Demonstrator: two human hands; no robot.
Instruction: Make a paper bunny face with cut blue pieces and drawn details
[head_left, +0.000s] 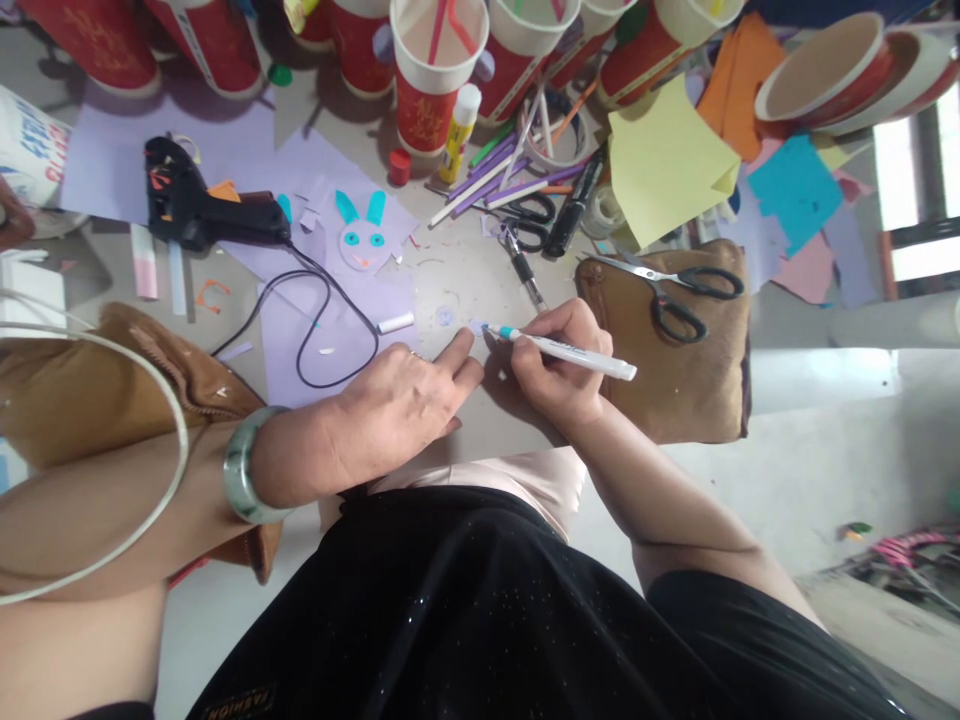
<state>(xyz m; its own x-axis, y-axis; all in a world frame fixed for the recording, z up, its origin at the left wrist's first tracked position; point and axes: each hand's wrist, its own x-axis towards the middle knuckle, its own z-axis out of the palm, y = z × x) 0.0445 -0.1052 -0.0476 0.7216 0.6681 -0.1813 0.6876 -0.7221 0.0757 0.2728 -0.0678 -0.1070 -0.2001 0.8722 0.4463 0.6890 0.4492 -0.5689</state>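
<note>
My right hand point(562, 365) is closed around a white marker point(589, 357) with a teal band near its tip. The tip touches a small pale purple paper circle point(478, 326) on the table. My left hand point(405, 400) reaches in from the left with fingers stretched out, the foremost fingertips at the edge of that circle. A second small paper circle point(445, 316) with faint marks lies just left of it. The marker's white cap point(395, 323) rests on purple paper. Above it lies a purple paper rabbit face point(362, 240) with teal ears and eyes.
A black glue gun point(210, 205) and its looping cord lie at left. Red paper cups point(427, 105), a glue stick point(460, 135) and straws point(499, 175) crowd the back. Scissors point(667, 285) lie on a brown cushion point(630, 375) at right, below yellow paper point(667, 160).
</note>
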